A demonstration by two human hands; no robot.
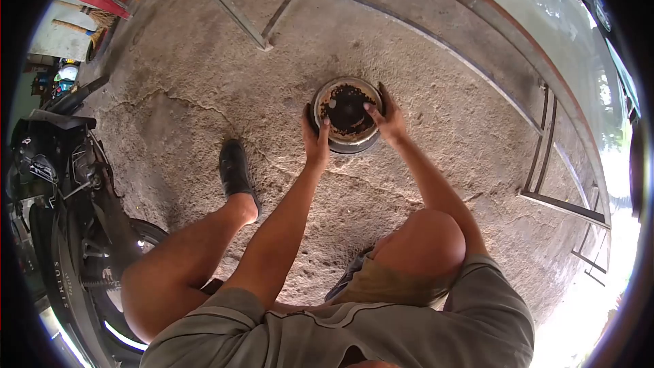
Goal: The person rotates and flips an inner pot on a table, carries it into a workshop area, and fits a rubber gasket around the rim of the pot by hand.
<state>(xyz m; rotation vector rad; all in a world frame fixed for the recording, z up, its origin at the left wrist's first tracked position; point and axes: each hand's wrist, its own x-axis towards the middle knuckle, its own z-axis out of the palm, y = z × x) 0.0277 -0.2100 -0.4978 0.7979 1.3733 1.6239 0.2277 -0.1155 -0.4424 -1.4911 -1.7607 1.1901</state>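
Your left hand (pixel 316 139) and right hand (pixel 390 121), fingers spread, clasp opposite sides of the round metal piece (pixel 349 110), thumbs over its top, on or just above the floor (pixel 436 88); press evenly, hold level.

A round vessel (pixel 346 108) is sitting between the fingers (pixel 323 128); a motorcycle (pixel 67 177) is standing left of them, a metal frame (pixel 565 208) running ahead and right.

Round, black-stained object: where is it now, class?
The round object is slightly above centre in the head view, held between the left hand and right hand.
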